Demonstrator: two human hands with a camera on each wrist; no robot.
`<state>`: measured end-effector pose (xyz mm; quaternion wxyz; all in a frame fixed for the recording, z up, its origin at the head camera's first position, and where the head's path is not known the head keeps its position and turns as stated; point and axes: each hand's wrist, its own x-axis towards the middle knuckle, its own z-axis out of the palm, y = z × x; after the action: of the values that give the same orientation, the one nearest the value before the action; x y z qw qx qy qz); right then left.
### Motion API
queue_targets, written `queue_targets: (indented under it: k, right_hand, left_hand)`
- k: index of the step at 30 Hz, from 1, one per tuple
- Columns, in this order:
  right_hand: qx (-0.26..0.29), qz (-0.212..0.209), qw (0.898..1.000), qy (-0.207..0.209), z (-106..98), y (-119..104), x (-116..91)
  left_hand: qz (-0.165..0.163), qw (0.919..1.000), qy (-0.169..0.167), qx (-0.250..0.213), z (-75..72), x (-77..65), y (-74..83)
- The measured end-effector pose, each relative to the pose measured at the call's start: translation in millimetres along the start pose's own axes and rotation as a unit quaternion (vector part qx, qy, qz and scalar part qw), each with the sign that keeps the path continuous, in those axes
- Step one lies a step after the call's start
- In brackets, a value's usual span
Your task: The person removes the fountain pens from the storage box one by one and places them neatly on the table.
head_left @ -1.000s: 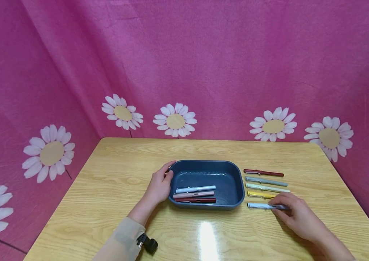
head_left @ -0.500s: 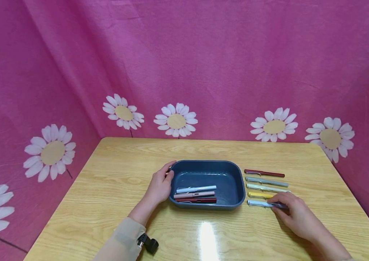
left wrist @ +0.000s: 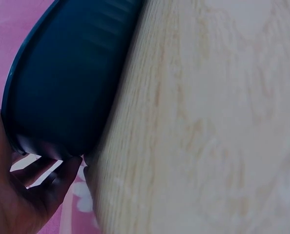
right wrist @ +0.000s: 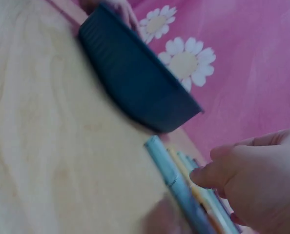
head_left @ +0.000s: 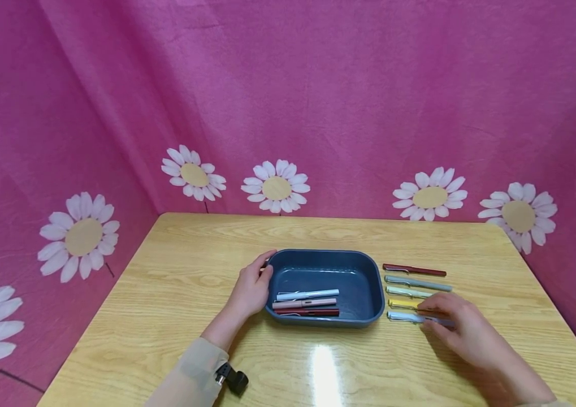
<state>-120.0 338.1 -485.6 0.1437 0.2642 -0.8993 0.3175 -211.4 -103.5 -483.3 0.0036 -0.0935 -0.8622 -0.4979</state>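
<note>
Three pens (head_left: 304, 303) in the tray (head_left: 361, 294), five pens (head_left: 410, 293) on its right.

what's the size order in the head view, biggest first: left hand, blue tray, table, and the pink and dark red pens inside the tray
1. table
2. blue tray
3. left hand
4. pink pen and dark red pen, too alike to rank

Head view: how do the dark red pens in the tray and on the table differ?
The in-tray pen lies inside the dark blue tray; the tabletop pen lies on the wooden table.
The in-tray pen is the lowest of three in the picture, the tabletop pen the topmost of five.
The in-tray pen lies about level across the picture; the tabletop pen slopes slightly down rightward.
Both are slim and dark red.
</note>
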Motion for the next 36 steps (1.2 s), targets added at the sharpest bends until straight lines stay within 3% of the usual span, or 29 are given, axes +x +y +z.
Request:
queue_targets:
  k: [7,14,23,36]
  right_hand:
    - [0.019,-0.009,1.000,0.020,-11,-17,24]
    - [0.039,-0.044,0.998,0.025,-12,-32,49]
    - [0.080,-0.030,0.996,-0.016,-7,-48,73]
    - [0.090,-0.017,0.993,-0.080,8,-59,99]
  left_hand:
    - [0.004,1.0000,0.002,0.005,0.5,0.4,0.4]
    - [0.002,1.0000,0.000,0.004,0.9,0.6,1.6]
    - [-0.001,1.0000,-0.002,0.006,0.8,1.5,1.9]
    - [0.000,1.0000,-0.001,0.008,0.5,1.0,-0.4]
